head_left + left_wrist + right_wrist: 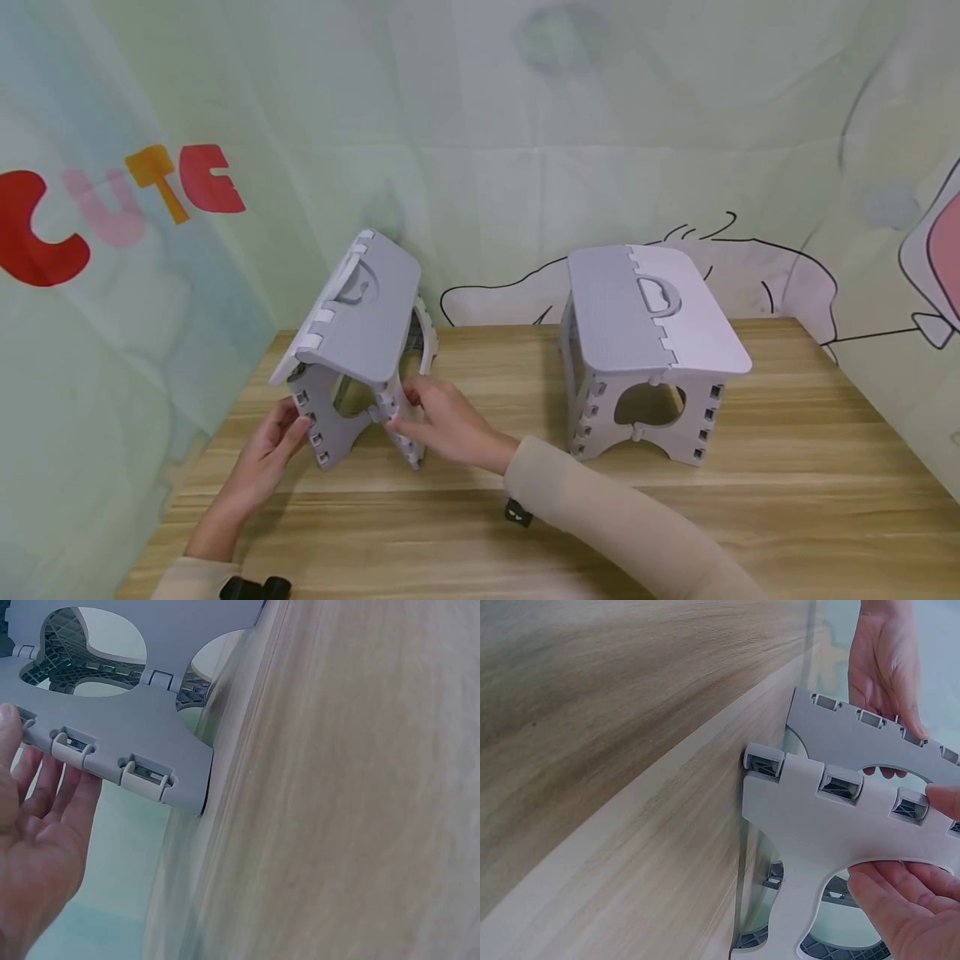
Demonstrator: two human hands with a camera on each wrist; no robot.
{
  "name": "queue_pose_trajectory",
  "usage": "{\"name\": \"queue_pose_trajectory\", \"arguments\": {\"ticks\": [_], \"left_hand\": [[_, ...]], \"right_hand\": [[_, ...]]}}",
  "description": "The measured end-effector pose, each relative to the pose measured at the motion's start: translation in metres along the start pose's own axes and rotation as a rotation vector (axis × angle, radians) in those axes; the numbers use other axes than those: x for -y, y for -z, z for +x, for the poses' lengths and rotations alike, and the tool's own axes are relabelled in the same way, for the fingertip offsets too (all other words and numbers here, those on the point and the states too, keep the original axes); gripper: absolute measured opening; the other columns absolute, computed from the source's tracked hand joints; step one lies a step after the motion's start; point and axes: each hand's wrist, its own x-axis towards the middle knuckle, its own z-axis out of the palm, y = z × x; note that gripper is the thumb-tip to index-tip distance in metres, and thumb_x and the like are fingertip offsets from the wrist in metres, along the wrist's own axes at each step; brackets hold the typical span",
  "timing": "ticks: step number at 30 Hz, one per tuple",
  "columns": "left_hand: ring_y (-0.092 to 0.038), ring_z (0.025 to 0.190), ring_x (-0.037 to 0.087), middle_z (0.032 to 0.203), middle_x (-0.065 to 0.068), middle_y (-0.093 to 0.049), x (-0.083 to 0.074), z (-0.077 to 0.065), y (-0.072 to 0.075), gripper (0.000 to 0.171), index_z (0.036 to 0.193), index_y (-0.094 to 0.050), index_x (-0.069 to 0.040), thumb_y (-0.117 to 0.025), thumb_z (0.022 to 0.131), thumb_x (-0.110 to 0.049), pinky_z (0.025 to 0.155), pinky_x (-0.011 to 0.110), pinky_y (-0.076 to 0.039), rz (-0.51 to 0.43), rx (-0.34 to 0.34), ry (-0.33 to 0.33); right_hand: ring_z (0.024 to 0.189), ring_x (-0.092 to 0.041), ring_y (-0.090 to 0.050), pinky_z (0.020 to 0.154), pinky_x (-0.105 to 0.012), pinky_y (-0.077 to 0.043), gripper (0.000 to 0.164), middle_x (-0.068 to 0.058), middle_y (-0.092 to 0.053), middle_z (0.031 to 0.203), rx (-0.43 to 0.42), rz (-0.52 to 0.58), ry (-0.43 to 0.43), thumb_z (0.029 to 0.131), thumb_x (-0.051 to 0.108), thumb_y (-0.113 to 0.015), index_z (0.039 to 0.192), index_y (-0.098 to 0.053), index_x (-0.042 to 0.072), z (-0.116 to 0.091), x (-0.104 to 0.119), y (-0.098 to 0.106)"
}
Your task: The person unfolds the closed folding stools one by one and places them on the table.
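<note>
A grey and white folding stool point(375, 304) stands partly folded on the left side of the table, its top bent along the hinge line. My left hand point(262, 454) grips the hinged edge of its grey leg panel point(112, 735), thumb on one face and fingers behind. With my right hand point(450, 425) I hold the stool's right-hand side. In the right wrist view, fingers point(900, 900) pass through the cutout of the white leg panel point(802, 817) and the thumb lies on its hinged edge. Both hands are low on the stool, near the tabletop.
A second folding stool point(652, 308) stands fully unfolded on the right of the wooden table point(480, 533). A printed cloth backdrop point(480, 167) hangs behind and at the sides. A small black object point(517, 512) shows beside the right sleeve.
</note>
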Motion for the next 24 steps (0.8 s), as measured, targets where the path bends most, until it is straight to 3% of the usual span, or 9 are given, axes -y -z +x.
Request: {"name": "queue_pose_trajectory", "arguments": {"ticks": [7,14,24], "left_hand": [[-0.049,0.114,-0.011,0.123,-0.026,-0.051,-0.0011,0.0006,-0.0005,0.037,0.137,-0.036,0.016,-0.040,0.108,-0.008,0.092,0.007,-0.044,-0.005,-0.002,-0.012],[-0.051,0.114,-0.010,0.124,-0.025,-0.052,-0.0010,0.0006,-0.0008,0.035,0.135,-0.037,0.015,-0.040,0.108,-0.007,0.091,0.008,-0.045,-0.017,0.000,-0.017],[-0.050,0.113,-0.011,0.123,-0.027,-0.051,-0.0003,-0.0003,-0.0013,0.036,0.137,-0.038,0.014,-0.040,0.108,-0.007,0.090,0.008,-0.046,-0.002,-0.007,-0.009]], "right_hand": [[0.086,-0.011,-0.060,0.069,-0.015,-0.050,0.030,0.000,-0.065,0.103,-0.001,-0.003,-0.006,0.094,0.024,-0.072,0.115,-0.062,0.005,-0.0022,-0.0002,0.0034],[0.074,-0.006,-0.055,0.063,-0.016,-0.051,0.028,0.000,-0.064,0.102,0.003,-0.001,-0.004,0.094,0.023,-0.072,0.114,-0.062,0.006,-0.0059,-0.0023,0.0057],[0.089,-0.016,-0.062,0.072,-0.017,-0.052,0.028,-0.002,-0.065,0.107,-0.001,0.013,-0.009,0.095,0.022,-0.071,0.115,-0.062,0.006,-0.0094,-0.0048,0.0084]]}}
